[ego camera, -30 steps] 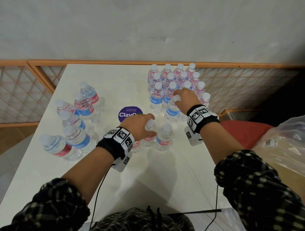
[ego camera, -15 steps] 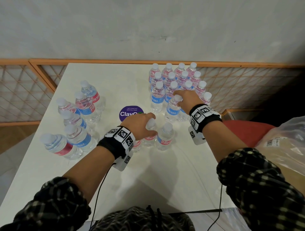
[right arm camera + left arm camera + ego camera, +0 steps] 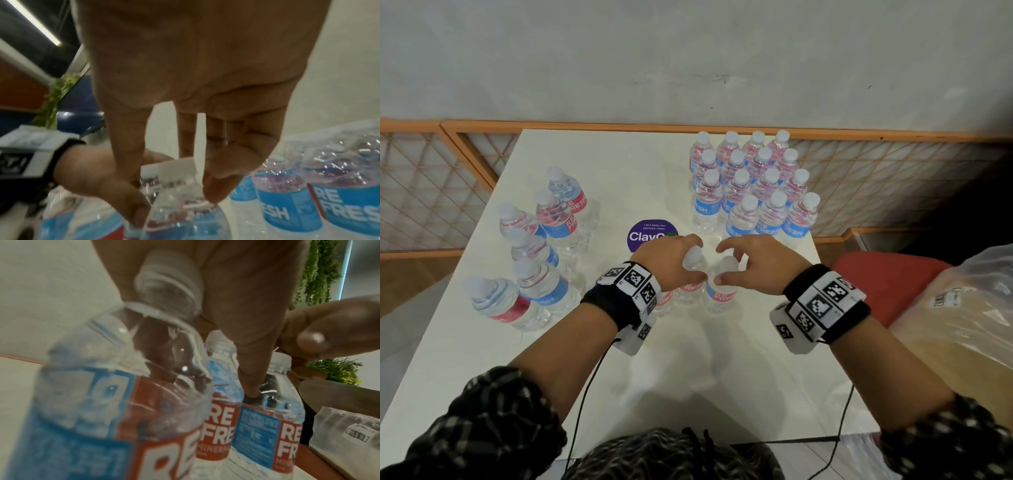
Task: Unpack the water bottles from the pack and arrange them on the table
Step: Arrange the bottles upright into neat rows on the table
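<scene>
Three small water bottles with red and blue labels stand together at the middle of the white table [image 3: 705, 383]. My left hand [image 3: 671, 262] grips the cap of the middle bottle [image 3: 692, 257], and a third bottle [image 3: 663, 301] is mostly hidden under that wrist. My right hand [image 3: 751, 262] arches over the right bottle [image 3: 722, 291], thumb and fingers pinching its neck [image 3: 176, 191]. In the left wrist view a blurred bottle cap [image 3: 168, 280] lies against my palm.
A tight block of several upright bottles [image 3: 753, 185] fills the back right of the table. Several more bottles [image 3: 541, 240] stand at the left. A purple round sticker [image 3: 652, 233] lies between them. A plastic bag [image 3: 962, 308] and a red seat [image 3: 887, 284] are on the right.
My right hand left a bottle in the front row of the back-right block and came back to the right bottle at the centre. The left hand stayed on its bottle.
</scene>
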`<action>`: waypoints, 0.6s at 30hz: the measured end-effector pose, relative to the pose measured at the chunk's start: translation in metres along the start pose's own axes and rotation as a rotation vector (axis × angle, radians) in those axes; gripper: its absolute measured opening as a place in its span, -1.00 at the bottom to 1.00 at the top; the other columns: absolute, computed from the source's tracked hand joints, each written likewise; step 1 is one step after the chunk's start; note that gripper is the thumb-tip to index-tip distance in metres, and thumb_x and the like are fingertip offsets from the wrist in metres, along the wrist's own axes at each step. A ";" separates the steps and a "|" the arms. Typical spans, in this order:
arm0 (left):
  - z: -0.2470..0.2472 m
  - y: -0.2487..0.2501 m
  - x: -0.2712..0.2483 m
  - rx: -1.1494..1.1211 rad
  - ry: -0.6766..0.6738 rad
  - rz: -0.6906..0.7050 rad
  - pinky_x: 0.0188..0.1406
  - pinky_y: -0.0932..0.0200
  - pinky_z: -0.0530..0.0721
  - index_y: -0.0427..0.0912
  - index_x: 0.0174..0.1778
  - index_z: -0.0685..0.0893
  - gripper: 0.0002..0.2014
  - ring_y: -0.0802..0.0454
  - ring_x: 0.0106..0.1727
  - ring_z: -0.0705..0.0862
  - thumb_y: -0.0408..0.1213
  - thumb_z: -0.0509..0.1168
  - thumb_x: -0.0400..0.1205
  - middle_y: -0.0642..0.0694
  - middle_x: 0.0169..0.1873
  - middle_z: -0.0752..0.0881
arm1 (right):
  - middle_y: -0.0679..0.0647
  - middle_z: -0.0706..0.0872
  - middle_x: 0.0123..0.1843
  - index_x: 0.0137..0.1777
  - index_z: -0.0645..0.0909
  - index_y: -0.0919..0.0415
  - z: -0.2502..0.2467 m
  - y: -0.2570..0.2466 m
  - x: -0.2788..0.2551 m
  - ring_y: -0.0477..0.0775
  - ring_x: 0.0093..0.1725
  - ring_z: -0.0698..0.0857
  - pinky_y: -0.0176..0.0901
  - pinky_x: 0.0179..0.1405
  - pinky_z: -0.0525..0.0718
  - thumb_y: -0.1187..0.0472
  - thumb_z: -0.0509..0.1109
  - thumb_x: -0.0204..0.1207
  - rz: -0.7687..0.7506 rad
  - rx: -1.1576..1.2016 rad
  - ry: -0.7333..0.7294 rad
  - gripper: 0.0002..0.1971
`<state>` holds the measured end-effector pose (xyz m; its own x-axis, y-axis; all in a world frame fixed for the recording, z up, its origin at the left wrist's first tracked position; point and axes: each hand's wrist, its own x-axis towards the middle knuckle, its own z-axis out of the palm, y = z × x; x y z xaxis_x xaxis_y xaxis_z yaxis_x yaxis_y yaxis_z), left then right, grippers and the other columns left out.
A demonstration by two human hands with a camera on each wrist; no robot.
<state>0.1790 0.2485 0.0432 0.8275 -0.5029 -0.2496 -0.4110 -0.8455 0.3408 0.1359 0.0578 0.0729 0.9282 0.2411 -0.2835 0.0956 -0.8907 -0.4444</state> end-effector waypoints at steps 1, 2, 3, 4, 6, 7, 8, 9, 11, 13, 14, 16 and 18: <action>0.000 0.001 0.000 0.001 -0.001 0.000 0.08 0.02 0.65 0.00 0.36 0.44 -0.42 -0.06 0.16 0.66 0.14 0.38 0.47 -0.02 0.20 0.67 | 0.01 0.65 0.00 0.25 0.59 0.00 0.001 0.000 0.003 -0.02 -0.11 0.61 -0.12 -0.01 0.61 -0.13 0.50 0.38 0.006 -0.040 -0.006 -0.54; 0.000 0.001 -0.001 0.003 -0.002 0.001 0.08 0.03 0.65 -0.01 0.35 0.45 -0.42 -0.06 0.15 0.66 0.14 0.38 0.47 -0.02 0.19 0.68 | 0.05 0.64 -0.01 0.20 0.63 0.06 0.003 0.000 0.008 0.03 -0.08 0.60 -0.10 -0.03 0.60 -0.06 0.51 0.39 0.008 -0.072 -0.003 -0.59; 0.000 0.001 -0.001 0.006 -0.002 0.002 0.07 0.02 0.65 -0.01 0.35 0.46 -0.43 -0.06 0.15 0.67 0.13 0.37 0.48 -0.02 0.19 0.68 | 0.08 0.62 -0.03 0.15 0.65 0.13 0.004 0.000 0.013 0.07 -0.06 0.58 -0.09 -0.06 0.57 0.00 0.51 0.41 -0.003 -0.099 0.011 -0.65; 0.000 0.000 -0.001 0.007 0.000 0.001 0.06 0.01 0.65 -0.02 0.35 0.46 -0.43 -0.06 0.14 0.67 0.13 0.37 0.48 -0.03 0.19 0.68 | 0.10 0.59 -0.06 0.10 0.67 0.18 0.005 0.000 0.019 0.11 -0.04 0.57 -0.09 -0.10 0.51 0.06 0.50 0.42 -0.019 -0.129 0.024 -0.69; 0.001 0.000 -0.002 0.003 0.002 -0.004 0.05 0.01 0.65 -0.01 0.36 0.45 -0.43 -0.06 0.15 0.66 0.14 0.37 0.48 -0.02 0.19 0.68 | 0.08 0.49 -0.09 0.08 0.68 0.23 0.004 0.001 0.029 0.17 0.01 0.55 -0.11 -0.12 0.40 0.14 0.48 0.44 -0.032 -0.174 0.033 -0.74; 0.001 0.000 -0.003 0.003 0.001 -0.007 0.05 0.02 0.64 -0.01 0.36 0.45 -0.43 -0.06 0.15 0.66 0.14 0.36 0.49 -0.02 0.19 0.67 | 0.07 0.47 -0.08 0.11 0.68 0.24 0.003 0.001 0.034 0.19 0.04 0.55 -0.12 -0.10 0.38 0.19 0.46 0.44 -0.038 -0.186 0.036 -0.74; 0.001 0.000 -0.003 0.006 -0.001 -0.008 0.04 0.03 0.64 -0.01 0.36 0.44 -0.43 -0.06 0.14 0.66 0.13 0.36 0.49 -0.02 0.19 0.67 | 0.07 0.46 -0.06 0.14 0.67 0.24 0.002 0.003 0.040 0.20 0.07 0.55 -0.13 -0.08 0.37 0.25 0.44 0.46 -0.045 -0.194 0.041 -0.74; 0.001 0.000 -0.003 0.009 -0.003 -0.007 0.03 0.04 0.63 -0.01 0.36 0.45 -0.44 -0.06 0.14 0.66 0.13 0.36 0.49 -0.02 0.19 0.67 | 0.09 0.49 -0.03 0.17 0.67 0.22 0.000 0.005 0.045 0.22 0.10 0.56 -0.14 -0.05 0.36 0.30 0.40 0.47 -0.052 -0.196 0.048 -0.73; 0.001 0.000 -0.002 0.011 -0.002 -0.008 0.00 0.06 0.61 -0.01 0.34 0.45 -0.45 -0.05 0.12 0.66 0.14 0.35 0.49 -0.01 0.17 0.66 | 0.16 0.57 0.09 0.25 0.65 0.18 -0.003 0.007 0.054 0.23 0.14 0.56 -0.13 0.00 0.40 0.39 0.29 0.52 -0.064 -0.200 0.059 -0.67; 0.001 -0.001 -0.002 0.006 0.001 -0.009 0.00 0.07 0.59 0.01 0.35 0.45 -0.45 -0.04 0.13 0.65 0.15 0.35 0.49 0.01 0.18 0.66 | 0.18 0.59 0.20 0.33 0.61 0.12 -0.008 0.006 0.060 0.24 0.20 0.57 -0.06 0.10 0.47 0.44 0.22 0.53 -0.066 -0.213 0.071 -0.58; 0.001 -0.001 -0.003 0.004 0.001 -0.010 0.01 0.07 0.59 0.02 0.36 0.44 -0.44 -0.04 0.14 0.65 0.14 0.35 0.49 0.01 0.19 0.66 | 0.18 0.58 0.25 0.37 0.58 0.10 -0.010 0.005 0.062 0.24 0.24 0.56 -0.05 0.15 0.48 0.44 0.23 0.53 -0.060 -0.216 0.072 -0.56; 0.001 -0.001 -0.003 0.000 0.008 -0.014 0.03 0.06 0.60 0.03 0.38 0.44 -0.43 -0.05 0.15 0.65 0.14 0.35 0.49 0.01 0.20 0.66 | 0.17 0.56 0.29 0.42 0.52 0.09 -0.013 0.001 0.065 0.21 0.28 0.54 -0.12 0.15 0.44 0.36 0.32 0.53 -0.046 -0.220 0.070 -0.54; 0.001 -0.001 -0.003 -0.004 0.014 -0.012 0.04 0.06 0.61 0.03 0.39 0.43 -0.42 -0.05 0.16 0.65 0.15 0.35 0.49 0.01 0.22 0.65 | 0.18 0.58 0.29 0.41 0.53 0.10 -0.014 -0.003 0.067 0.21 0.29 0.54 -0.13 0.12 0.41 0.29 0.36 0.54 -0.036 -0.227 0.080 -0.58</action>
<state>0.1763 0.2506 0.0423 0.8377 -0.4899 -0.2413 -0.3991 -0.8508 0.3418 0.2031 0.0710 0.0669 0.9473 0.2510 -0.1988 0.1991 -0.9480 -0.2483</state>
